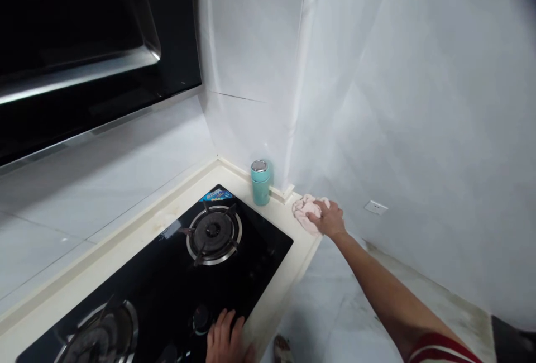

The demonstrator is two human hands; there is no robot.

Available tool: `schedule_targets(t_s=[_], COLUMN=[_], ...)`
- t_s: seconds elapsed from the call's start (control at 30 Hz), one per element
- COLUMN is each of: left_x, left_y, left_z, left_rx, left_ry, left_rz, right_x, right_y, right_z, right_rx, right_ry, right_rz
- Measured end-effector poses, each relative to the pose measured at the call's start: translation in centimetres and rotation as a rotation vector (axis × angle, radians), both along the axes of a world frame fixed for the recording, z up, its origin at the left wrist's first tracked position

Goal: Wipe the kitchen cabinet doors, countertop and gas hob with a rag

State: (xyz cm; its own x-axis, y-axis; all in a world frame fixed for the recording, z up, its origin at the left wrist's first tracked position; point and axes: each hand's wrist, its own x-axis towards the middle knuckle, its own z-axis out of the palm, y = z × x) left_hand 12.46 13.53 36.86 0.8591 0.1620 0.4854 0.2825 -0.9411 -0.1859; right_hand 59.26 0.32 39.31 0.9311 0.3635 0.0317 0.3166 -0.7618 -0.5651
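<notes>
My right hand (332,219) grips a crumpled pale pink cleaning cloth (307,211) and presses it on the white countertop (288,219) at its right end. Fingers stretched out, my left hand (226,338) rests on the front edge of the black glass gas stove (259,257), beside a round control knob (201,318). Nothing shows in that hand. A turquoise thermos cup (260,187) with a shiny lid stands upright behind the stove's right corner, left of the cloth.
Two burners, the right one (214,234) and the left one (100,338), have raised pan supports. A black range hood (176,44) overhangs the stove. White wall panels rise behind the counter. A wall socket (376,207) sits low on the right, and a foot (283,348) shows below.
</notes>
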Motion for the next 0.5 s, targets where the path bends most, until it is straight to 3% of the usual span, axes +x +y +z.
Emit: schedule_targets(t_s=[0.1,0.27,0.5], left_x=[0.2,0.3,0.3], left_y=[-0.5,-1.3,-1.6], left_z=[1.1,1.9,2.6], left_rx=[-0.058,-0.141,-0.268], left_ry=[0.035,0.093,0.065], left_rz=[0.031,0.056,0.059], right_x=[-2.5,-10.2,-23.9], right_y=[-0.9,-0.2,0.8], right_z=[-1.5,-3.4,-3.2], right_rx=[0.110,0.306,0.494], right_ry=[0.003,0.052,0.102], right_rz=[-0.114,-0.316,-0.367])
